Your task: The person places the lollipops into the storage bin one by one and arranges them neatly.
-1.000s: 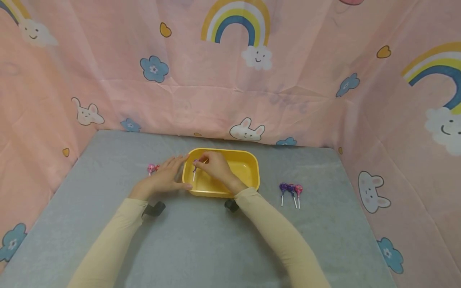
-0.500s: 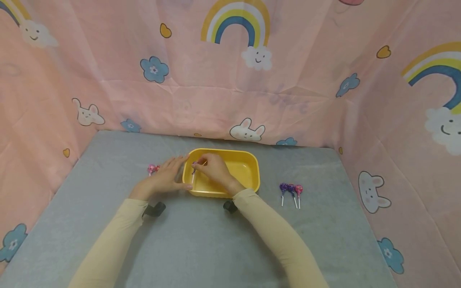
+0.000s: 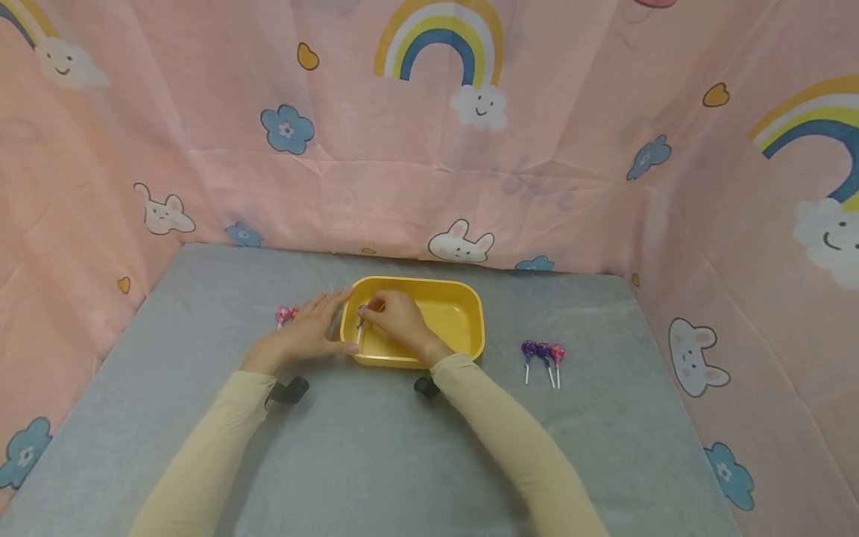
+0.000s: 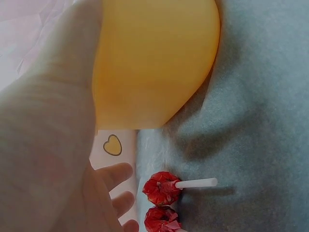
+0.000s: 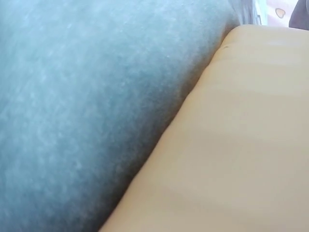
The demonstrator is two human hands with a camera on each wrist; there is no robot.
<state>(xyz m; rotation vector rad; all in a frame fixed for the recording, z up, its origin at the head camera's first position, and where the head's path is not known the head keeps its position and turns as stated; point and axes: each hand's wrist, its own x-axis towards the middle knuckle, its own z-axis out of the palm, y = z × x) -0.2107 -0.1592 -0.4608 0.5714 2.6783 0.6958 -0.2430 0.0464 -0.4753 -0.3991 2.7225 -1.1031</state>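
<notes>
A yellow plastic tub [image 3: 452,319] stands on the grey cloth. My left hand [image 3: 302,332] rests against its left end with extended fingers, the thumb by the front rim. Inside the tub's left part, my right hand [image 3: 401,317] pinches a purple-wrapped lollipop [image 3: 359,333], its white stick pointing toward me. The fingertips partly cover its head. In the left wrist view, red-wrapped lollipops [image 4: 162,188] lie beside my left hand; the head view shows pink and red ones [image 3: 282,315] there, partly hidden. The right wrist view shows the tub's outer wall [image 5: 231,145] but no fingers.
Three lollipops [image 3: 543,352], two purple and one pink, lie in a row right of the tub. The grey cloth [image 3: 376,462] covers the table. A pink patterned curtain [image 3: 376,194] hangs behind it and along both sides.
My right hand has moved slightly toward me within the tub, and the pinched lollipop has shifted slightly with it. The left hand has stayed put.
</notes>
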